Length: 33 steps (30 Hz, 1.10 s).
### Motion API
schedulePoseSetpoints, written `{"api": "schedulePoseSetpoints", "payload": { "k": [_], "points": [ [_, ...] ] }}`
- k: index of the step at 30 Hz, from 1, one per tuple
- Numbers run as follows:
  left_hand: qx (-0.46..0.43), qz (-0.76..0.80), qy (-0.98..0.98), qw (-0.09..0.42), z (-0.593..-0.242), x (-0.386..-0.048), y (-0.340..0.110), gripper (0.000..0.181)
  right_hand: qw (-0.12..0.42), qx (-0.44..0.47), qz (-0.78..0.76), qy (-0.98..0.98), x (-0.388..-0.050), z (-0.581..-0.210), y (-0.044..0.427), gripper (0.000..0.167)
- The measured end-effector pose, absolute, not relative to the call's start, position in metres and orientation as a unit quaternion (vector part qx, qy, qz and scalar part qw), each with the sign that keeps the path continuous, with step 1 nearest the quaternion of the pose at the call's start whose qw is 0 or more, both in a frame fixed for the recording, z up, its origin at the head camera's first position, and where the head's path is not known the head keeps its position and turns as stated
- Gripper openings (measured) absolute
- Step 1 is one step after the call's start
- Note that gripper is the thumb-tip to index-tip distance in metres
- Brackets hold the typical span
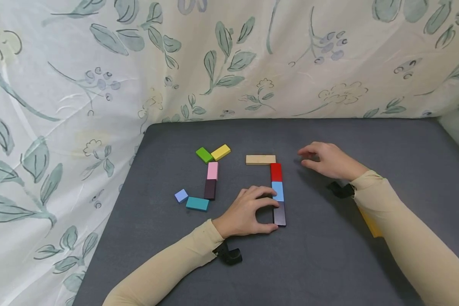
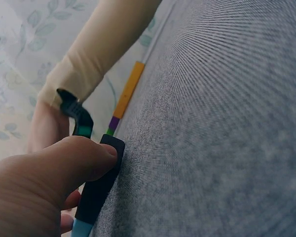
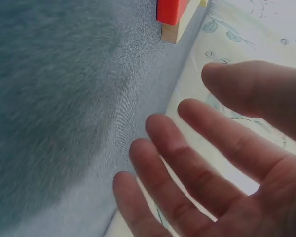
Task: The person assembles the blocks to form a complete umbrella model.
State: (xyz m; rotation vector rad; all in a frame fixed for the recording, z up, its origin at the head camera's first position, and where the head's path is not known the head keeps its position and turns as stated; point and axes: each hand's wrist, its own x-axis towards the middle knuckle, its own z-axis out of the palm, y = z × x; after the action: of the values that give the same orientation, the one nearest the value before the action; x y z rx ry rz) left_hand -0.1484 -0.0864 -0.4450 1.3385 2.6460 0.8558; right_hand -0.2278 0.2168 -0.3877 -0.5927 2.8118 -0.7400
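Note:
In the head view, my left hand point(image 1: 248, 212) pinches the grey block point(image 1: 279, 214) at the near end of an upright column, thumb at its near end and fingers along its side. The left wrist view shows the thumb on the end of this block point(image 2: 101, 182), which looks dark there. Beyond it come a light blue block point(image 1: 277, 191) and a red block point(image 1: 276, 172). A plain wooden block point(image 1: 260, 160) reaches left from the red one's far end. My right hand point(image 1: 330, 161) is held to the right of the red block, fingers loosely spread, holding nothing.
Left of the column is a second line: green point(image 1: 204, 155), yellow point(image 1: 220, 152), pink point(image 1: 212, 171), dark purple point(image 1: 210, 189), teal point(image 1: 197, 204) and small blue point(image 1: 181, 196) blocks. An orange block point(image 1: 371, 223) lies partly under my right forearm. A patterned cloth point(image 1: 290, 59) hangs behind the table.

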Motion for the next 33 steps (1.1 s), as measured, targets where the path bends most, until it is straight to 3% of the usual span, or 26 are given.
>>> {"api": "schedulePoseSetpoints", "payload": {
  "k": [24, 33],
  "points": [
    [0.441, 0.276, 0.854, 0.017, -0.448, -0.149, -0.088, 0.045, 0.022, -0.117, -0.172, 0.978, -0.124, -0.398, 0.268, 0.043],
    [0.439, 0.281, 0.853, 0.018, -0.448, -0.152, -0.09, 0.045, 0.019, -0.077, -0.148, 0.986, -0.103, -0.403, 0.273, 0.048]
  ]
}}
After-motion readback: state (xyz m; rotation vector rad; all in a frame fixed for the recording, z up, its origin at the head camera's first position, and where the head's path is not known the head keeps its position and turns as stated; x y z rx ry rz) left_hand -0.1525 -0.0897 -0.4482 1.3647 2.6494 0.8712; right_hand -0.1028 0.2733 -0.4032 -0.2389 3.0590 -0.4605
